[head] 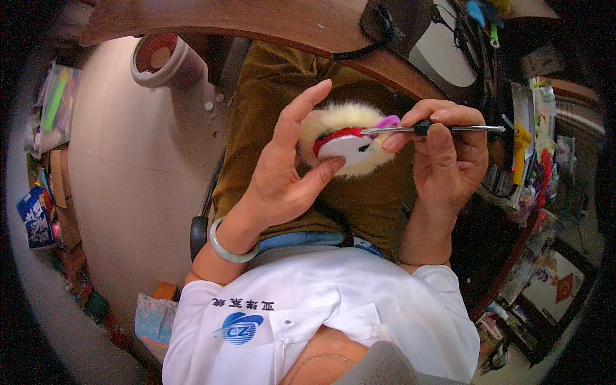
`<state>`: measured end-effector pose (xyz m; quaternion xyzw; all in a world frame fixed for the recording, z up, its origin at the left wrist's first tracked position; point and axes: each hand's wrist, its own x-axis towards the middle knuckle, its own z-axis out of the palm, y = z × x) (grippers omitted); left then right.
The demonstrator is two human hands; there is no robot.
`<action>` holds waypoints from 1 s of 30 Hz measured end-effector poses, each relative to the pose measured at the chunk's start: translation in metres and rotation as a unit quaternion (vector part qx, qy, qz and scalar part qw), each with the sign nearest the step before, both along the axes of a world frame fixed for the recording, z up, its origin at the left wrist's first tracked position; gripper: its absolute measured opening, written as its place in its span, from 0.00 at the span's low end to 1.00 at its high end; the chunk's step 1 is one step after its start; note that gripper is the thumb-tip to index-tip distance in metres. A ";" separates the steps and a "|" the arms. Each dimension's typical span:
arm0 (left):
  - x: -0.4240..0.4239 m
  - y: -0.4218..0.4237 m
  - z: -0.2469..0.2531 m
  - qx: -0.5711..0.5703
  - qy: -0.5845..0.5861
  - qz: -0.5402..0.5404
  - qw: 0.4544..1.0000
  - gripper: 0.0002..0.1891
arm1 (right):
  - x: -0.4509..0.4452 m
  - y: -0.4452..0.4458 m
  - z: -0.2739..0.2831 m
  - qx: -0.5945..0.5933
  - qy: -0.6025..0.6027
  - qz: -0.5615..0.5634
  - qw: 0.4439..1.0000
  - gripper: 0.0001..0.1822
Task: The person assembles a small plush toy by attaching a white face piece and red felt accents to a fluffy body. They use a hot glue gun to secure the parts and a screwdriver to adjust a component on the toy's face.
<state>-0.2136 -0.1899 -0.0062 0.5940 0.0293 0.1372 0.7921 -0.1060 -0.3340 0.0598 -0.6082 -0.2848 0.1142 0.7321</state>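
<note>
My left hand (288, 168) grips a round, fluffy cream-coloured craft piece (353, 113) by its left side, thumb on its flat face. That face carries a white oval disc (337, 148) with a small dark mark, edged above by a red knitted-looking band (334, 137). A purple loop (388, 121) sticks out at the piece's upper right. Between the thumb and fingers of my right hand (442, 139) is a slim metal tool (474, 128) with a black middle. Its left tip lies at the red band; whether it goes into the band cannot be told. My right fingertips reach the piece's right edge.
Beyond my lap runs the edge of a wooden table (269, 19) with a black cable (370, 48) on it. A bin (178, 60) stands on the floor at upper left. To the right are a yellow glue gun (520, 151), bagged craft supplies and a framed picture (553, 284).
</note>
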 end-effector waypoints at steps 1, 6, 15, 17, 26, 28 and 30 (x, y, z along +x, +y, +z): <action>0.000 -0.001 0.000 -0.030 -0.008 -0.002 1.000 0.39 | 0.001 -0.001 -0.001 -0.012 -0.017 -0.009 1.000 0.06; 0.003 -0.010 0.003 -0.120 -0.029 0.011 0.992 0.41 | -0.003 -0.001 0.001 0.017 0.026 0.001 0.999 0.06; 0.002 -0.018 0.015 -0.224 -0.018 0.033 0.974 0.42 | -0.008 -0.005 0.001 0.006 -0.007 -0.018 1.000 0.07; 0.001 -0.021 0.013 -0.212 -0.027 0.048 0.976 0.43 | -0.011 -0.003 0.001 0.029 0.029 -0.024 0.999 0.07; 0.004 -0.024 0.012 -0.169 -0.065 0.072 0.981 0.42 | -0.018 -0.007 -0.001 0.042 0.133 -0.057 0.989 0.07; 0.004 -0.025 0.010 -0.161 -0.077 0.075 0.981 0.42 | -0.017 -0.007 -0.003 0.039 0.098 -0.047 0.993 0.07; 0.004 -0.024 0.008 -0.151 -0.076 0.075 0.983 0.42 | -0.015 -0.007 -0.004 0.018 0.006 -0.031 0.999 0.06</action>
